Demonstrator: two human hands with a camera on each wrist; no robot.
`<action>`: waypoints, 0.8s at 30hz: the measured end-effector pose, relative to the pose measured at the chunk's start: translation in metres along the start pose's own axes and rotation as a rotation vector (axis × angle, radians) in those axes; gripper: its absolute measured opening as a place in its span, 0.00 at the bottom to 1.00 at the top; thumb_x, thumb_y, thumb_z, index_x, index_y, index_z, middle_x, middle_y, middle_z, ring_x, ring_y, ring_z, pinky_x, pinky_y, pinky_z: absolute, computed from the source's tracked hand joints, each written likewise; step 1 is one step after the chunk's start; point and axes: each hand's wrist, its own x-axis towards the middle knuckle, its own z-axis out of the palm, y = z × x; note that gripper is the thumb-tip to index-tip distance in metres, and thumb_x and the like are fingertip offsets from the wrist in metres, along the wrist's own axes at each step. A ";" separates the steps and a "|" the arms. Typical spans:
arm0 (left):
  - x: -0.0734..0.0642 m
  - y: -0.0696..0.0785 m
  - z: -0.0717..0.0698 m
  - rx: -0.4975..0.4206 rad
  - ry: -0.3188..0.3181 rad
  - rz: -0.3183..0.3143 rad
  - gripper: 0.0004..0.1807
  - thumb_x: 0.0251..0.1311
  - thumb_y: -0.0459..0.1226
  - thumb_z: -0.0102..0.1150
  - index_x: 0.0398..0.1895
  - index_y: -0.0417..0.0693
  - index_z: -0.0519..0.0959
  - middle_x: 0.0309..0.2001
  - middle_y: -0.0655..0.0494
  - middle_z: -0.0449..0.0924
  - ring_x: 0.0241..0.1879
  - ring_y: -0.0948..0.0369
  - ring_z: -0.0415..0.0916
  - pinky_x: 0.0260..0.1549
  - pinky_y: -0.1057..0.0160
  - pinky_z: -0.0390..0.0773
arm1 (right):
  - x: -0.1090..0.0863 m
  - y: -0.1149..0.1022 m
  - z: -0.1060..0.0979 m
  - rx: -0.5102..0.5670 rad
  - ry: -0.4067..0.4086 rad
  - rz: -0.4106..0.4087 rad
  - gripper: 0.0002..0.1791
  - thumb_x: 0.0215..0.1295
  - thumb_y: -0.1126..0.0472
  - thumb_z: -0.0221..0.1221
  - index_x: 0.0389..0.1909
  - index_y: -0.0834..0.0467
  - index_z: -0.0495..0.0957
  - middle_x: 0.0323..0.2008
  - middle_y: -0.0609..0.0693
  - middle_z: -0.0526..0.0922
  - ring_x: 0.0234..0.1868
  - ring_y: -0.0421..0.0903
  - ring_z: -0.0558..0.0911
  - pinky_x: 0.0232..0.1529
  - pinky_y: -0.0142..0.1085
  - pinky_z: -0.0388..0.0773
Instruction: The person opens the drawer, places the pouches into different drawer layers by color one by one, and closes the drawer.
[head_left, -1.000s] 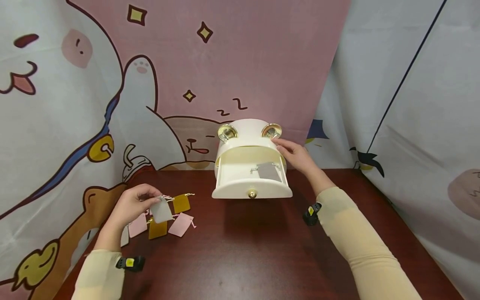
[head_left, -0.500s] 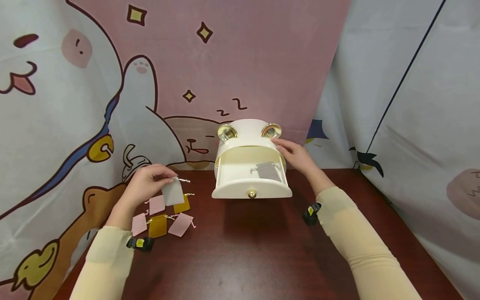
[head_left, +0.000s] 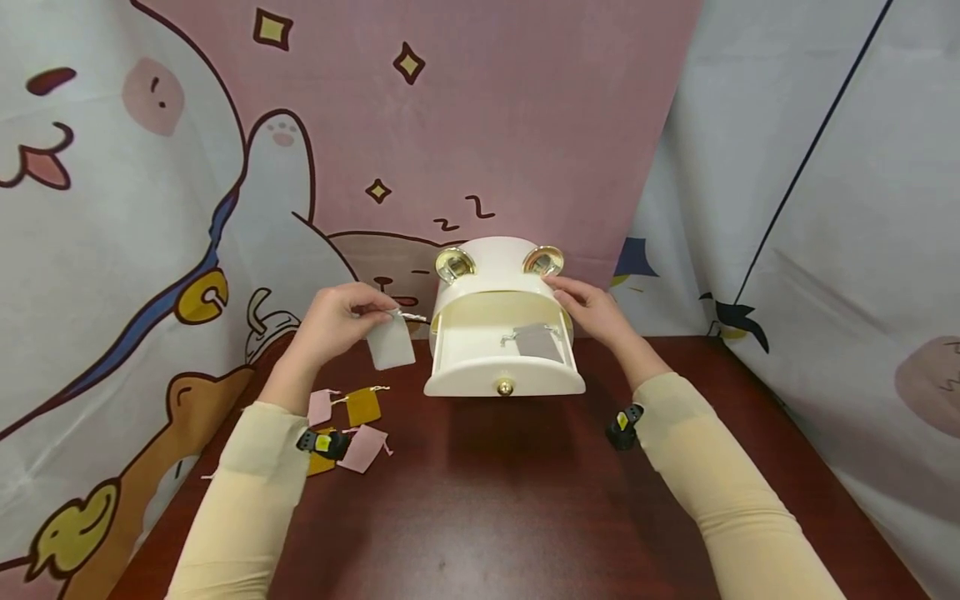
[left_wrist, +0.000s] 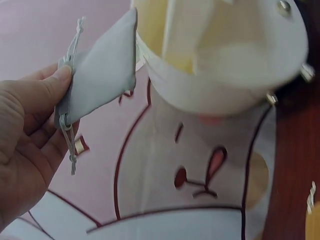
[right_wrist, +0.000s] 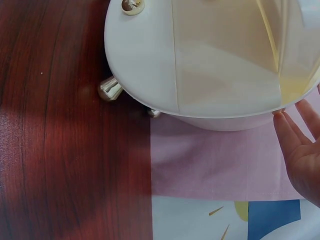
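Observation:
My left hand [head_left: 337, 323] pinches the cinched top of a light grey drawstring pouch [head_left: 392, 343], its strings dangling at both sides in the left wrist view. The pouch hangs just left of a cream jewellery box [head_left: 498, 258] with round gold-rimmed ears. A drawer [head_left: 465, 385] with a gold knob is pulled out of the box's front. Inside it, toward the right, lies a darker grey drawstring pouch [head_left: 537, 343]. My right hand [head_left: 596, 317], fingers extended, touches the box's right side; in the right wrist view the fingertips [right_wrist: 280, 117] are right at its edge.
On the dark red wooden table [head_left: 480, 517], pink pouches [head_left: 363, 450] and mustard pouches [head_left: 363, 407] lie to the left, partly covered by the left forearm. A cartoon-printed cloth [head_left: 525, 125] hangs close behind the box. The box stands on short gold feet [right_wrist: 110, 89].
My left hand has carried the light grey pouch up and to the right, from over the other pouches to beside the box. The right hand and the drawer have stayed put.

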 end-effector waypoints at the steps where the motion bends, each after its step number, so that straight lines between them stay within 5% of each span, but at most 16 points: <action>1: 0.005 0.004 0.002 -0.007 0.005 0.003 0.07 0.55 0.25 0.69 0.36 0.42 0.88 0.36 0.50 0.85 0.34 0.57 0.78 0.34 0.55 0.80 | 0.000 0.000 0.000 0.000 -0.001 0.000 0.26 0.75 0.44 0.51 0.70 0.46 0.70 0.70 0.52 0.68 0.69 0.58 0.67 0.64 0.58 0.65; 10: 0.041 0.033 0.023 -0.039 0.024 0.010 0.06 0.57 0.29 0.69 0.37 0.43 0.88 0.37 0.50 0.85 0.36 0.56 0.79 0.37 0.56 0.80 | 0.000 -0.001 0.000 0.012 -0.004 0.000 0.26 0.75 0.45 0.52 0.70 0.46 0.70 0.70 0.52 0.67 0.69 0.57 0.68 0.64 0.57 0.65; 24: 0.077 0.066 0.056 -0.051 -0.095 0.031 0.08 0.59 0.28 0.67 0.40 0.43 0.88 0.40 0.51 0.86 0.41 0.58 0.80 0.42 0.62 0.79 | -0.001 -0.002 0.000 0.014 -0.002 -0.020 0.25 0.76 0.48 0.52 0.70 0.47 0.70 0.70 0.52 0.68 0.68 0.57 0.68 0.64 0.56 0.66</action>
